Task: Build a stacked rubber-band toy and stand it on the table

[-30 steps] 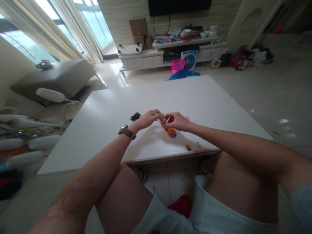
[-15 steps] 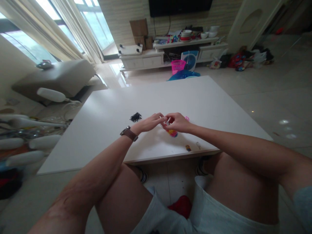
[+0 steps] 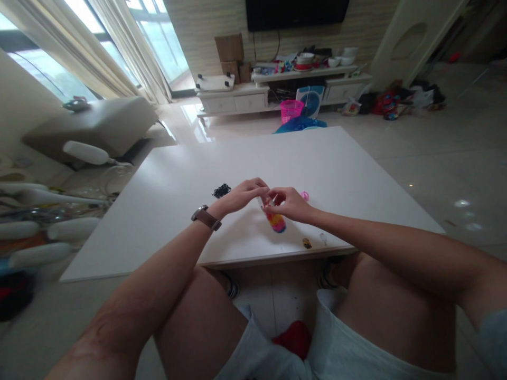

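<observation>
Pinching together over the white table's [image 3: 166,174] near edge, the left hand [image 3: 243,193] and right hand [image 3: 291,203] both grip a small clear tube [image 3: 274,217] packed with red, yellow, pink and blue bits. A pile of black bands [image 3: 221,190] lies just left.

Daylight from windows [image 3: 154,31] at upper left, glare on floor [image 3: 186,119]; left edge blurred, wide-angle warp at the corners.
</observation>
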Motion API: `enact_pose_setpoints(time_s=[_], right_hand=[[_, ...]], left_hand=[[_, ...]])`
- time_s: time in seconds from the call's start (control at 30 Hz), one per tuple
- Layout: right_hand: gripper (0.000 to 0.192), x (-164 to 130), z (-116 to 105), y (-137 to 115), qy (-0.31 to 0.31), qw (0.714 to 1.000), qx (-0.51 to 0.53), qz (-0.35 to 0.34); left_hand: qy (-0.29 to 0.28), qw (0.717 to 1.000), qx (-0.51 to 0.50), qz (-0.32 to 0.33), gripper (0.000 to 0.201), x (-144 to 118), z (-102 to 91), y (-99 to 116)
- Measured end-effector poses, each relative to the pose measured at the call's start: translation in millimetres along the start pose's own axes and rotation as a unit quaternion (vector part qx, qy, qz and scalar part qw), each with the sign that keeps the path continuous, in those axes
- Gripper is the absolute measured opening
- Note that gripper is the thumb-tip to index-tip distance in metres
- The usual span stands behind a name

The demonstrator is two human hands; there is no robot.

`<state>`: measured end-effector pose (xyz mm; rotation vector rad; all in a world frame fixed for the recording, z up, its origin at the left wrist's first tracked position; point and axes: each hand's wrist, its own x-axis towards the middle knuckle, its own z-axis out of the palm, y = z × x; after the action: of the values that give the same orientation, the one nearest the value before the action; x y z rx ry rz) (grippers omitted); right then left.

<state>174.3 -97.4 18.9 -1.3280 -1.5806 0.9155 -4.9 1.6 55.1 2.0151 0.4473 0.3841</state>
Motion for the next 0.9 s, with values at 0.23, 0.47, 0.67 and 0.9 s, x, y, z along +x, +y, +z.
enact_pose_setpoints(time_s=[0.23, 0.47, 0.67, 0.9], right_hand=[[0.033, 1.9, 0.8, -0.2, -0.003, 0.997, 0.068, 0.030], [0.027, -4.4, 0.8, -7.5, -0.030, 0.992, 0.113, 0.049], [0.039, -2.4, -2.1, -9.0, -0.002, 0.993, 0.093, 0.068], [0.038, -1.6, -3.9, -7.3, -0.006, 0.995, 0.076, 0.065]], left_hand=[[-0.016, 1.000, 0.003, -0.020, 0.043, -0.1, 5.8, -4.1], [-0.093, 0.995, 0.013, -0.023, 0.048, 1.3, 9.4, 1.3], [-0.024, 0.999, -0.026, -0.007, 0.044, 0.5, -0.8, -6.3], [0.023, 1.000, -0.011, -0.016, 0.042, -2.3, -1.2, -4.4]])
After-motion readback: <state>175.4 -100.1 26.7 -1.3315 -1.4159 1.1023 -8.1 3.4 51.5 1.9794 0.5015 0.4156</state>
